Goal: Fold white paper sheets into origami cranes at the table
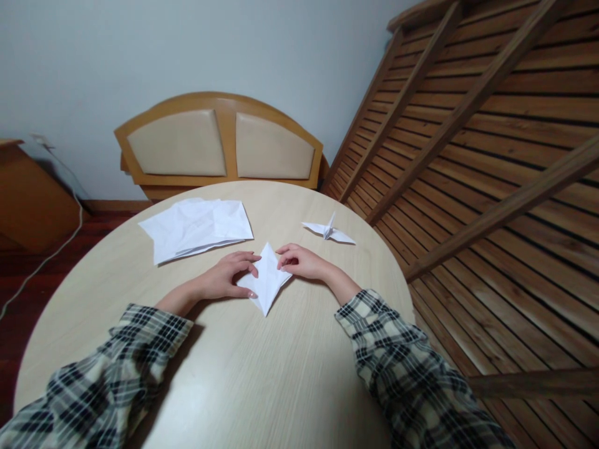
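Note:
A white folded paper (pixel 267 280), diamond-shaped with a crease down its middle, lies on the round table in front of me. My left hand (pixel 230 274) holds its left side, thumb at the lower left edge and fingers curled over the upper left part. On the opposite side, my right hand (pixel 299 260) grips the upper right edge with bent fingers. The fingertips of the right hand partly cover the paper there. Beyond the right hand sits a finished-looking white paper crane (pixel 328 232) with its wings spread.
Creased white paper sheets (pixel 201 226) lie in a pile at the back left of the round pale wooden table (pixel 262 386). Behind stands a padded wooden headboard (pixel 224 143) against the wall. Wooden slats (pixel 491 206) lean close along the right side. A white cable (pixel 51 255) hangs at the left.

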A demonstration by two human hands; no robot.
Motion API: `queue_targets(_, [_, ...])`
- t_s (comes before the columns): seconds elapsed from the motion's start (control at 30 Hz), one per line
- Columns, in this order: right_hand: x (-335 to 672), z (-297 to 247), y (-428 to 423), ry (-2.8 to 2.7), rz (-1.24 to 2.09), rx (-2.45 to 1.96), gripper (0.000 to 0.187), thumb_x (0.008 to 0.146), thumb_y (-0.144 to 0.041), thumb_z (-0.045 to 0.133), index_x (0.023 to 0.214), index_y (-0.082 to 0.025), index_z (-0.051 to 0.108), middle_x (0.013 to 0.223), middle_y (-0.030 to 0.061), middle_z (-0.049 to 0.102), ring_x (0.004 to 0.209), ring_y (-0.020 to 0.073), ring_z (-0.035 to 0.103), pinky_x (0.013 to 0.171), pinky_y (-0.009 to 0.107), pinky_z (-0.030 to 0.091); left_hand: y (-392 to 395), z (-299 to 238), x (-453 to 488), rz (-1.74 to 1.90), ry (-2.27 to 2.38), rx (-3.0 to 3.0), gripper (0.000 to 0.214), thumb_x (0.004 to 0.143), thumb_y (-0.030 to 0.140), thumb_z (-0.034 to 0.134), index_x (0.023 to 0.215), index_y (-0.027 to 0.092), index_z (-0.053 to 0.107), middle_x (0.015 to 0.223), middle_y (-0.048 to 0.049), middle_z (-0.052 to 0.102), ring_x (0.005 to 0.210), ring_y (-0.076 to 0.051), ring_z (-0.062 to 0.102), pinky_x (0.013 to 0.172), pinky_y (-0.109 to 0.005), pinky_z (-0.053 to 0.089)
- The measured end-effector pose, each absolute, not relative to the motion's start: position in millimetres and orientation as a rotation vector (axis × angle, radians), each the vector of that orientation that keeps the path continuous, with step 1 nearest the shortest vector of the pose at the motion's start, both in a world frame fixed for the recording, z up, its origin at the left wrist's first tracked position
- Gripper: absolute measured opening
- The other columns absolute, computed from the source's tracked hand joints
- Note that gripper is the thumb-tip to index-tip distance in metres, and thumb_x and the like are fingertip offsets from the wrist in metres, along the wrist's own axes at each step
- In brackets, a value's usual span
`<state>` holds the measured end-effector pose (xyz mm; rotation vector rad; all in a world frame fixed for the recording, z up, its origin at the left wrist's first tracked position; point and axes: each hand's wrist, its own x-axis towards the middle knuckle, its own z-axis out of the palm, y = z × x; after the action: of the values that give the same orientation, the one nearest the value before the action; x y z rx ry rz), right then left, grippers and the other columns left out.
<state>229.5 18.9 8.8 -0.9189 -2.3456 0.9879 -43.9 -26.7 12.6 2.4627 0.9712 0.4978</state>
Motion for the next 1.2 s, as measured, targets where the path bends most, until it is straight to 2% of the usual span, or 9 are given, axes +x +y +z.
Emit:
queue_targets(0.1, [229,11,18,-2.343,0.983,-0.924,0.010,0.087,-0.018,0.066,0.081,-0.020,0.074,0.113,0.0073,0.063,0.109,0.0195,0.058,0.102,0.038,0.043,-25,12,-46,0.476,0.948,2.469,0.040,0.075,0.049,0.077,0.104,0.025,0.067,0.144,-0.0116,0.051,0.136,-0.031,0.042,0.113,-0.054,0.031])
queue_targets(0.27, [227,18,15,-2.365,0.993,-0.917,0.017,0.091,-0.028,0.064,0.080,-0.020,0.074,0.113,0.0076,0.065,0.109,0.0202,0.057,0.101,0.037,0.043,-20,10,-52,0.437,0.882,2.429,0.045,0.074,0.049,0.078,0.109,0.025,0.066,0.148,-0.0121,0.047,0.140,-0.031,0.037,0.115,-0.054,0.028])
queue_targets(0.43, [228,20,13,-2.434,1.030,-0.857,0.015,0.084,-0.035,0.072,0.085,-0.020,0.074,0.123,0.0094,0.062,0.120,0.0220,0.053,0.107,0.039,0.039,-19,10,-53,0.437,0.886,2.383,0.037,0.080,0.046,0.074,0.108,0.022,0.068,0.147,-0.0129,0.047,0.140,-0.030,0.036,0.116,-0.052,0.028])
queue_targets(0.67, [233,20,16,-2.543,1.042,-0.824,0.027,0.072,-0.035,0.083,0.094,-0.023,0.074,0.136,0.0099,0.055,0.132,0.0257,0.046,0.114,0.042,0.032,-24,8,-48,0.579,0.919,2.356,0.024,0.085,0.042,0.069,0.097,0.021,0.068,0.137,-0.0122,0.057,0.133,-0.028,0.045,0.112,-0.052,0.034])
queue_targets(0.97, [237,20,17,-2.504,1.094,-0.803,0.026,0.070,-0.031,0.084,0.092,-0.025,0.074,0.133,0.0084,0.058,0.132,0.0261,0.047,0.114,0.043,0.033,-30,8,-44,0.720,0.960,2.326,0.026,0.086,0.045,0.067,0.092,0.021,0.062,0.118,-0.0096,0.066,0.111,-0.025,0.060,0.096,-0.045,0.048])
queue_targets(1.2, [239,19,19,-2.483,1.131,-0.812,0.029,0.070,-0.029,0.084,0.097,-0.024,0.074,0.133,0.0091,0.059,0.131,0.0257,0.048,0.115,0.043,0.032,-28,10,-48,0.747,0.985,2.591,0.033,0.088,0.052,0.062,0.096,0.021,0.067,0.105,-0.0083,0.071,0.104,-0.026,0.062,0.091,-0.044,0.048])
